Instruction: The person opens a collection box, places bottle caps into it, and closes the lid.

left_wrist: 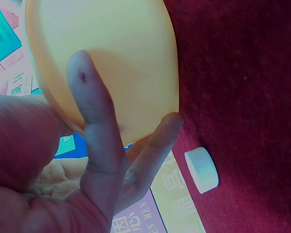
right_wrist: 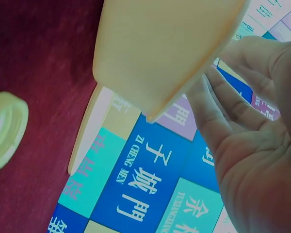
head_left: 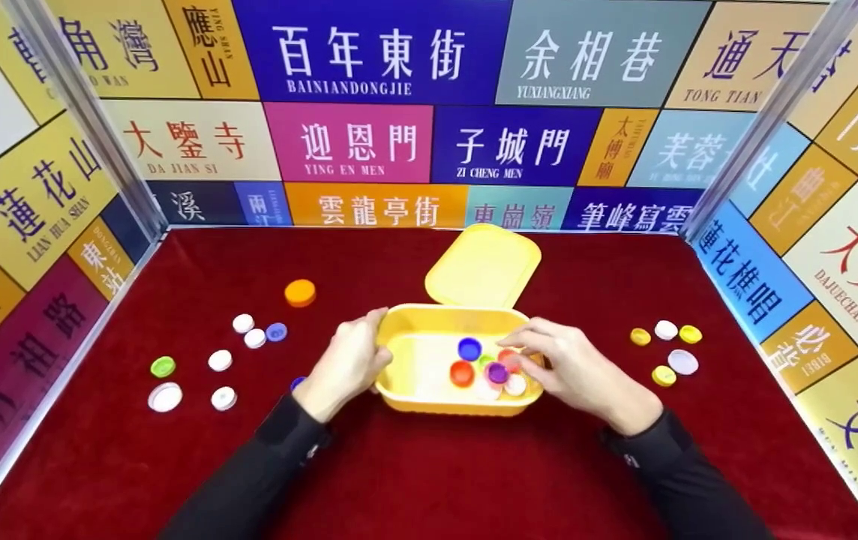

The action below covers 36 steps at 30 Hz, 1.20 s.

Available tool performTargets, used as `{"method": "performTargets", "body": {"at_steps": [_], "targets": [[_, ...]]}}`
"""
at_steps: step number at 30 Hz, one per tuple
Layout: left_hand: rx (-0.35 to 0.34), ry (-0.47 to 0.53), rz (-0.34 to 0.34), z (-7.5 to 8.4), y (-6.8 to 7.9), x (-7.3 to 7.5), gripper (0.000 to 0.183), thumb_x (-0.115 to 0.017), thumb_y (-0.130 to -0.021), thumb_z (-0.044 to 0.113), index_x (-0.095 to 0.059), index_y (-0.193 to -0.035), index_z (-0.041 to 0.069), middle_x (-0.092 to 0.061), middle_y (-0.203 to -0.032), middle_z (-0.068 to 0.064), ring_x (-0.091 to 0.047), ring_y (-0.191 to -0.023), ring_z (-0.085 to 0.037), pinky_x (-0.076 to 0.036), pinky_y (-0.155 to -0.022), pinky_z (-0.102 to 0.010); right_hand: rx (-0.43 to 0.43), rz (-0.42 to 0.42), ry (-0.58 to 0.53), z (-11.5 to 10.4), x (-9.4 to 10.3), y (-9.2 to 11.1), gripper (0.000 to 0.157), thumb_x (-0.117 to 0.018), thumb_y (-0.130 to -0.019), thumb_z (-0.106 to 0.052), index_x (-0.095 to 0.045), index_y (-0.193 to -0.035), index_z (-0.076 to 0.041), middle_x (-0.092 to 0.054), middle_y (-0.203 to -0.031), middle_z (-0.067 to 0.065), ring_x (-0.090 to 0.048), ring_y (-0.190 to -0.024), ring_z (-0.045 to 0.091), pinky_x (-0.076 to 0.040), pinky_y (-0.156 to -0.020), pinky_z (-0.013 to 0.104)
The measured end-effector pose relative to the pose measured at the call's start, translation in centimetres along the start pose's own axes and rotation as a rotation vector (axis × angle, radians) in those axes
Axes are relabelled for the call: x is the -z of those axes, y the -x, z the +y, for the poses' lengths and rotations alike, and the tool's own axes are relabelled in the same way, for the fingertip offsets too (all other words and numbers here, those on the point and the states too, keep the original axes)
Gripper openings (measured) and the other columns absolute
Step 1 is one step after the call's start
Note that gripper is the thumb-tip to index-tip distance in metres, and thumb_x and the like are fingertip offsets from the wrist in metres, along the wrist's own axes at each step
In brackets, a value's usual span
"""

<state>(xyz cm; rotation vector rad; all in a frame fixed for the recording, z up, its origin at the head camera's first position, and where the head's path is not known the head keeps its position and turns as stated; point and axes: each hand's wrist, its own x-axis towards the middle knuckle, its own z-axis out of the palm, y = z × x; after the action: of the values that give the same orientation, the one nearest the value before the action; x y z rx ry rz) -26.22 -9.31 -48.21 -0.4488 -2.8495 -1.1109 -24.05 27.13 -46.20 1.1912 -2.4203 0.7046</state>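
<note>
A yellow plastic container (head_left: pixel 429 409) stands on the red cloth, with several bottle caps inside, among them a blue cap (head_left: pixel 469 349), a red cap (head_left: pixel 462 373) and a purple cap (head_left: pixel 498 373). My left hand (head_left: pixel 352 358) grips its left end; in the left wrist view, fingers (left_wrist: pixel 94 97) lie along the outer wall. Over the right end, my right hand (head_left: pixel 568 364) reaches past the rim, its fingers loosely bent above the blurred caps. The right wrist view shows the fingertips partly hidden behind the container wall (right_wrist: pixel 160 53); no cap is visible in that hand.
Behind the container lies a yellow lid (head_left: pixel 485 266). Loose caps are scattered at left, including an orange cap (head_left: pixel 300 293) and a green cap (head_left: pixel 163 366). Several white and yellow caps, one a white cap (head_left: pixel 666 330), lie at right. Printed panels (head_left: pixel 354 142) border the cloth.
</note>
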Motion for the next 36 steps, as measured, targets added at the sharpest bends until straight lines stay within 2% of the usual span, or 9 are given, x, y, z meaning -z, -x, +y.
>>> {"method": "performTargets", "body": {"at_steps": [4,10,19,22,25,28,30,33,36], "targets": [[0.013,0.013,-0.010,0.0,-0.1,0.0,0.067,-0.068,-0.101,-0.005,-0.054,-0.167,-0.008,-0.073,-0.148,-0.032,-0.081,-0.078,-0.027,-0.065,-0.052,-0.028,-0.026,0.027,-0.001,0.5,0.5,0.2,0.030,-0.089,-0.097,0.005,-0.086,-0.125,-0.007,-0.080,-0.113,0.012,-0.078,-0.093,0.019,-0.071,-0.080,0.031],[0.008,-0.003,-0.012,0.1,-0.1,0.0,0.067,-0.068,-0.102,-0.005,-0.054,-0.167,-0.008,-0.074,-0.148,-0.031,-0.083,-0.085,-0.030,-0.066,-0.054,-0.028,-0.076,0.084,0.006,1.5,1.2,0.3,0.027,-0.088,-0.098,0.005,-0.087,-0.123,-0.006,-0.082,-0.116,0.011,-0.083,-0.097,0.019,-0.074,-0.086,0.034],[0.007,-0.006,-0.005,0.0,-0.1,-0.1,0.066,-0.068,-0.102,-0.004,-0.054,-0.167,-0.008,-0.074,-0.148,-0.031,-0.084,-0.089,-0.032,-0.068,-0.057,-0.029,-0.271,0.113,0.018,4.2,2.4,1.4,0.029,-0.087,-0.099,0.004,-0.086,-0.127,-0.003,-0.083,-0.119,0.014,-0.086,-0.098,0.022,-0.075,-0.087,0.043],[0.005,0.007,0.000,0.0,-0.1,-0.1,0.067,-0.067,-0.100,-0.005,-0.055,-0.166,-0.008,-0.075,-0.146,-0.030,-0.083,-0.083,-0.030,-0.065,-0.053,-0.028,-0.316,0.126,0.042,5.2,2.9,2.0,0.031,-0.087,-0.099,0.004,-0.086,-0.129,-0.003,-0.083,-0.118,0.014,-0.087,-0.098,0.024,-0.074,-0.087,0.036],[0.006,0.014,0.001,0.1,-0.1,-0.1,0.067,-0.067,-0.100,-0.006,-0.055,-0.166,-0.008,-0.075,-0.146,-0.030,-0.082,-0.079,-0.028,-0.063,-0.050,-0.027,-0.367,0.146,0.058,6.1,3.4,2.6,0.033,-0.087,-0.098,0.005,-0.086,-0.130,-0.002,-0.082,-0.118,0.015,-0.087,-0.098,0.028,-0.071,-0.087,0.023],[0.008,0.011,0.001,0.1,-0.1,-0.1,0.067,-0.067,-0.100,-0.006,-0.055,-0.166,-0.008,-0.074,-0.146,-0.031,-0.081,-0.076,-0.025,-0.063,-0.050,-0.026,-0.436,0.156,0.076,6.9,4.1,3.3,0.033,-0.086,-0.100,0.003,-0.085,-0.133,-0.003,-0.081,-0.118,0.017,-0.087,-0.101,0.033,-0.062,-0.088,0.006],[0.011,0.014,-0.003,0.1,-0.1,0.0,0.067,-0.067,-0.100,-0.006,-0.054,-0.167,-0.008,-0.074,-0.147,-0.031,-0.079,-0.070,-0.023,-0.063,-0.050,-0.027,-0.485,0.148,0.097,7.4,4.5,3.8,0.034,-0.085,-0.101,0.000,-0.085,-0.134,-0.004,-0.080,-0.119,0.019,-0.086,-0.103,0.036,-0.055,-0.089,0.001],[0.015,0.020,-0.008,0.0,-0.1,0.0,0.068,-0.066,-0.101,-0.006,-0.054,-0.167,-0.008,-0.074,-0.146,-0.032,-0.075,-0.062,-0.020,-0.063,-0.049,-0.027,-0.549,0.116,0.138,8.4,5.1,4.7,0.034,-0.086,-0.102,-0.004,-0.084,-0.136,-0.004,-0.078,-0.120,0.023,-0.084,-0.106,0.040,-0.065,-0.089,0.014],[0.008,0.011,-0.007,0.0,-0.1,0.0,0.067,-0.067,-0.101,-0.005,-0.053,-0.167,-0.008,-0.073,-0.147,-0.032,-0.074,-0.062,-0.018,-0.063,-0.050,-0.027,-0.610,0.067,0.175,9.4,5.7,5.7,0.036,-0.086,-0.103,-0.009,-0.082,-0.138,-0.002,-0.076,-0.123,0.028,-0.081,-0.108,0.044,-0.071,-0.092,0.043]]}}
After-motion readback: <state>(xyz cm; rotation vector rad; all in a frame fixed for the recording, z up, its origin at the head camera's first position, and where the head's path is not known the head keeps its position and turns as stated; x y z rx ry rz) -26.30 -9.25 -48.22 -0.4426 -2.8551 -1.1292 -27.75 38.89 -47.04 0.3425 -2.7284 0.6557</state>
